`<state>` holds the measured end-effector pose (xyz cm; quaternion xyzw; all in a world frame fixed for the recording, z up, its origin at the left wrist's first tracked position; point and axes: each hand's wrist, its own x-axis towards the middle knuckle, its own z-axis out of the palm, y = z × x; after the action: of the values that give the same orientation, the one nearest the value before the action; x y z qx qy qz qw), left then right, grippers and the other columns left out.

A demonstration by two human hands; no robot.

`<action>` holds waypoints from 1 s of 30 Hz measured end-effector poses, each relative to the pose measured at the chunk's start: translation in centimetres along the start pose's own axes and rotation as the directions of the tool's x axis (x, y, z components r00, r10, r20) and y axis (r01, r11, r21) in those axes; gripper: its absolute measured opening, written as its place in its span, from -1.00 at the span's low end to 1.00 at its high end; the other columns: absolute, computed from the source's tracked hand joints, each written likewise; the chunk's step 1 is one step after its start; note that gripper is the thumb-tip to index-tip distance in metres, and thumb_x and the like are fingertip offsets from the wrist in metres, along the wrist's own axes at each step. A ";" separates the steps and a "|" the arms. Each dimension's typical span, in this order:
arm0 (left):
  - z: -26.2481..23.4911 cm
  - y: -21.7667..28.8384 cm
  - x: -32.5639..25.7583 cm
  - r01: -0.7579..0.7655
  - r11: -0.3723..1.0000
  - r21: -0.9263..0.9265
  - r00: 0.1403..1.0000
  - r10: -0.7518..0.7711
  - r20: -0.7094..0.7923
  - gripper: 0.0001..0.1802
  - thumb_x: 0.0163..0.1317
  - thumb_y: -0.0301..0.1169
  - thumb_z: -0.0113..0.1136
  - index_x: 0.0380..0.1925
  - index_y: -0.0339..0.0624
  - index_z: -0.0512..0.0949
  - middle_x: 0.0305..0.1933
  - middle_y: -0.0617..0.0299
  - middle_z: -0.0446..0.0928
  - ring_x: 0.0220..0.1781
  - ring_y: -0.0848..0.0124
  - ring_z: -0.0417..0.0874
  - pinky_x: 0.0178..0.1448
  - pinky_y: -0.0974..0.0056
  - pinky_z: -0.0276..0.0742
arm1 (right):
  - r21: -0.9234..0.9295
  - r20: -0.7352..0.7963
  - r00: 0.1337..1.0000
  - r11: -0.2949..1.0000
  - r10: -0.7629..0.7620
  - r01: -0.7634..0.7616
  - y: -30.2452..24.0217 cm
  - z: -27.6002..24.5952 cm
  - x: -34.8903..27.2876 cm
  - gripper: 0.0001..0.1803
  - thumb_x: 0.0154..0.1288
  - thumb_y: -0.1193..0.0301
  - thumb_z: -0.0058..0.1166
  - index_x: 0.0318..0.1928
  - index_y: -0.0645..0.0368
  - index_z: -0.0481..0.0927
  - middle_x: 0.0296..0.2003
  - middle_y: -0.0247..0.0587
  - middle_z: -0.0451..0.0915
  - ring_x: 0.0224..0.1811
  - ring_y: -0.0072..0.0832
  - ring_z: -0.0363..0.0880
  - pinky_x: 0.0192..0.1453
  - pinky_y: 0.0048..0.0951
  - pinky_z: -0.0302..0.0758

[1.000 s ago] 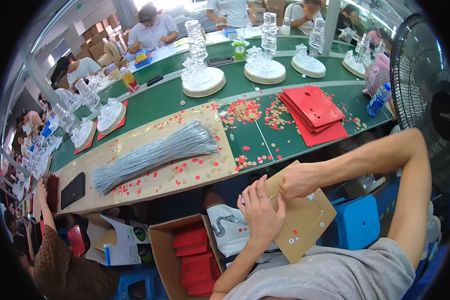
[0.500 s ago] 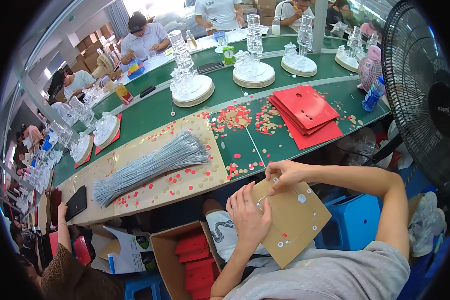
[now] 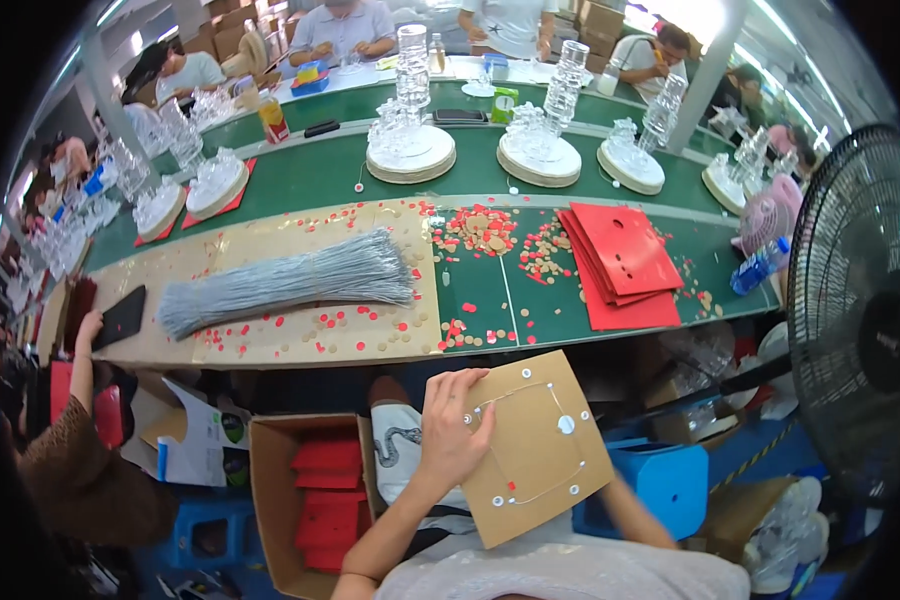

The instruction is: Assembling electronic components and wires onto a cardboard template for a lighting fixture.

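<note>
A square brown board [image 3: 530, 450] is tilted up over my lap. A thin pale wire [image 3: 495, 462] runs across its face, joining small white round parts and a larger white disc [image 3: 566, 424]. One small red piece [image 3: 512, 485] shows near the wire's lower end. My left hand [image 3: 455, 425] grips the board's left edge, with the thumb on the face by the wire. The right forearm [image 3: 638, 512] passes behind the board, so the right hand and its fingers are hidden.
A bundle of silvery wires [image 3: 290, 282] and scattered red and tan discs lie on the bench. Red sheets [image 3: 625, 255] are stacked to the right. Below stand a carton [image 3: 270, 500] of red pieces and a blue stool [image 3: 660, 490]. A black fan [image 3: 855, 330] stands at right.
My right hand has left the front of the board and gone behind its right side. The board has turned more upright, and my left hand still holds its edge. The view has shifted.
</note>
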<state>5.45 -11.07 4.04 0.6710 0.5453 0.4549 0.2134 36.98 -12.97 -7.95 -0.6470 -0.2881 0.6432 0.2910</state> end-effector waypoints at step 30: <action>-3.4 -17.5 5.5 0.117 0.908 0.402 0.786 0.163 -0.597 -0.79 0.01 -0.46 0.22 -0.28 -0.10 0.57 -0.06 0.13 0.66 -0.11 0.09 0.67 -0.09 0.07 0.49 | -0.316 0.860 0.343 -0.922 -0.379 -0.224 -53.3 61.3 25.9 -0.78 0.25 0.28 0.27 -0.11 -0.07 0.81 -0.14 -0.33 0.78 -0.06 -0.26 0.75 0.05 -0.05 0.46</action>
<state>-6.89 -1.25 -5.87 0.5212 0.6606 0.5242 -0.1310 -24.03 42.13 14.49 -0.2460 -0.8429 -0.4668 -0.1053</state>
